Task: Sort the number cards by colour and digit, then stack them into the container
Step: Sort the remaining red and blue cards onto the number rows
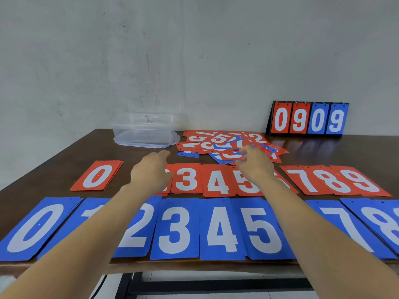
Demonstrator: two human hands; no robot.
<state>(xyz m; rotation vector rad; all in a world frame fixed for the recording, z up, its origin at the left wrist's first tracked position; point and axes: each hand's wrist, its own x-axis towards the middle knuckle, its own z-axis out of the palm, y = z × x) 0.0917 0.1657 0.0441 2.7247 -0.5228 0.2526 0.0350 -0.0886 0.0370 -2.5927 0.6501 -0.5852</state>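
A loose heap of red and blue number cards (220, 140) lies at the back middle of the table. In front of it runs a row of red card stacks (186, 179), digits 0 to 9, and nearer me a row of blue card stacks (174, 229). A clear plastic container (143, 131) stands at the back left. My right hand (254, 161) reaches into the heap's near edge, and its fingers pinch a red card (232, 155) there. Beside it, my left hand (151, 171) hovers above the red row with relaxed fingers and holds nothing.
A flip scoreboard (308, 119) showing 0 9 0 9 stands at the back right against the wall. The dark wooden table (82, 152) ends at its front edge just below the blue row. The container's lid lies under it.
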